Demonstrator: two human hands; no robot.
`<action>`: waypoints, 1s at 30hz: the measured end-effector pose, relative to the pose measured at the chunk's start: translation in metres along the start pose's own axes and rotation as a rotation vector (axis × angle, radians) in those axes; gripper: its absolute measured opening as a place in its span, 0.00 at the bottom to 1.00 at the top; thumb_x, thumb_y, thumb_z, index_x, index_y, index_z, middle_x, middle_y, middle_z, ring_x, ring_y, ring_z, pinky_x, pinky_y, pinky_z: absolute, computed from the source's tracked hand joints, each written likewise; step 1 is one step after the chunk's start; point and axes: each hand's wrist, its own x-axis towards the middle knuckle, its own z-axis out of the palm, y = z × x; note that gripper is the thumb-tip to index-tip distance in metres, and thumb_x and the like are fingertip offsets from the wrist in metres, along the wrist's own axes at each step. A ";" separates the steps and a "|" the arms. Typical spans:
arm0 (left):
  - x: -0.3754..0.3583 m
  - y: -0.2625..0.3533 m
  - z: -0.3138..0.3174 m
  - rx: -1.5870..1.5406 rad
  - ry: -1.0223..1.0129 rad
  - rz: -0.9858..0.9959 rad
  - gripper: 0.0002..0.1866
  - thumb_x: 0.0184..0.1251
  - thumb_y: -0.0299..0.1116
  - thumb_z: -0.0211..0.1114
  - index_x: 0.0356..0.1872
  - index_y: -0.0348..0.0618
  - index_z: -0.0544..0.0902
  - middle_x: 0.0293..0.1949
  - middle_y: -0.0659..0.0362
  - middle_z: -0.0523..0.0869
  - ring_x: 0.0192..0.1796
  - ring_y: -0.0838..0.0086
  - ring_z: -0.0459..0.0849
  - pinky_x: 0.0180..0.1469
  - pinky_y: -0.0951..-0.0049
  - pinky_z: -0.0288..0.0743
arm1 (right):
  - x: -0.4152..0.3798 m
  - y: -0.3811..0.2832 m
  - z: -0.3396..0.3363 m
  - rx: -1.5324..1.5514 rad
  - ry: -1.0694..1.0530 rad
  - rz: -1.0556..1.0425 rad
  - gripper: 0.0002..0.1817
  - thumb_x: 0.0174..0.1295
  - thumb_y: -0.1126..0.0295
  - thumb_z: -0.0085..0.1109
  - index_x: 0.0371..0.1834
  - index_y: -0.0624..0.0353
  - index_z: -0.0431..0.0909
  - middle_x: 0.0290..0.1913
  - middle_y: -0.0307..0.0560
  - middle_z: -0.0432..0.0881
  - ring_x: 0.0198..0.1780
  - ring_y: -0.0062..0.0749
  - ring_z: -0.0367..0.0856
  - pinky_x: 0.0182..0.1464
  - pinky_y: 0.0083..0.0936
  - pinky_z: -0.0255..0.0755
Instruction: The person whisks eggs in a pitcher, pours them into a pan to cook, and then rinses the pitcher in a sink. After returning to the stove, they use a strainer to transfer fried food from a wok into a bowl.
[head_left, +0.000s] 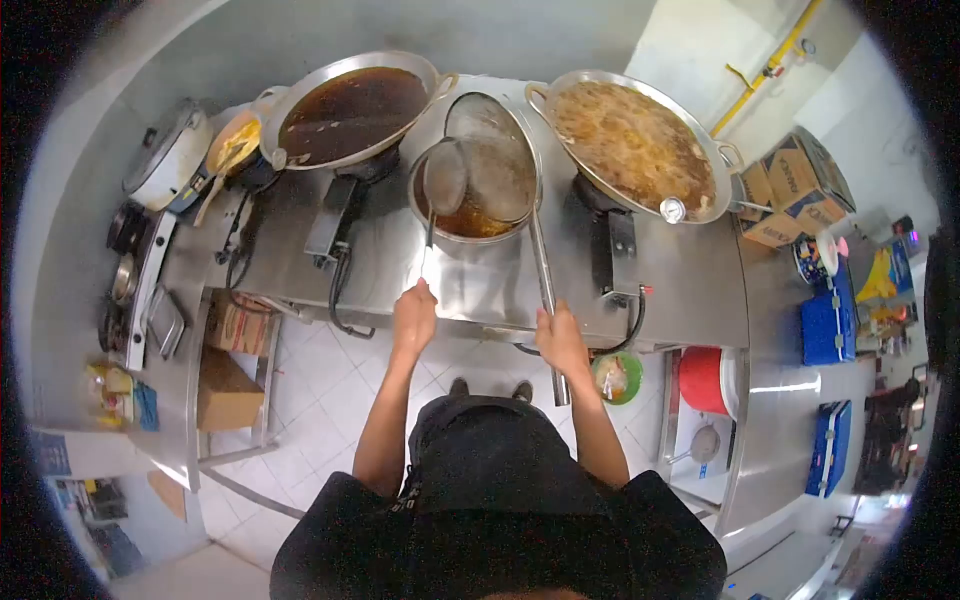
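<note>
Standing over the central pot (470, 215) of brown liquid, the person has the left hand (414, 318) with its grip wrapped round the thin handle of a small mesh skimmer (445, 178), whose bowl hangs above the pot's left rim. The right hand (560, 340) has its grip clamped on the long metal handle of a large strainer (497, 160) tilted over the pot's far side. Left of the pot sits a wok of dark oil (352, 110); right of it, a wok of frying food (630, 140). Both burners flank the pot closely on the steel surface (680, 280). A green bowl (617, 377) and red bucket (703, 380) sit below the pot's right; cardboard boxes (795, 185) beyond. White floor tiles (320, 390) lie underfoot.
</note>
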 end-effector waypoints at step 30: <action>-0.035 -0.035 0.007 -0.216 -0.122 -0.301 0.31 0.72 0.45 0.34 0.18 0.33 0.76 0.13 0.51 0.76 0.21 0.59 0.77 0.32 0.59 0.68 | -0.023 0.016 0.029 1.196 -0.569 0.711 0.19 0.67 0.52 0.47 0.46 0.56 0.66 0.19 0.31 0.60 0.12 0.10 0.53 0.11 0.12 0.47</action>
